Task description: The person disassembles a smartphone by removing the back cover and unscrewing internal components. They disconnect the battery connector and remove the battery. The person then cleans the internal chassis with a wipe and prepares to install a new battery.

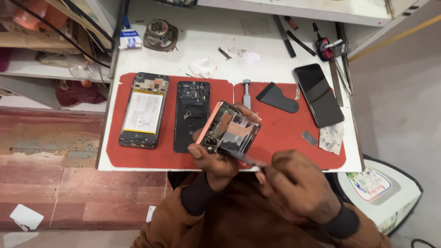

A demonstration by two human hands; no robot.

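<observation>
Fingers (pixel 202 149) of the left hand (pixel 216 163) clamp the opened pink phone (pixel 227 128) tilted above the table's (pixel 183 50) six o'clock edge, steadying it (circuitry exposed) while the right hand (pixel 296 186) pinches a thin tool (pixel 248 159) at its lower edge.

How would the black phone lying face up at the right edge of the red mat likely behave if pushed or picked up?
The black phone looks like a stiff flat slab, so it should probably slide rather than roll or tip. Its glossy face suggests it may be slippery to the fingers and breakable if dropped. It overhangs the red mat near the table edge, so a push rightward might send it off.
</observation>
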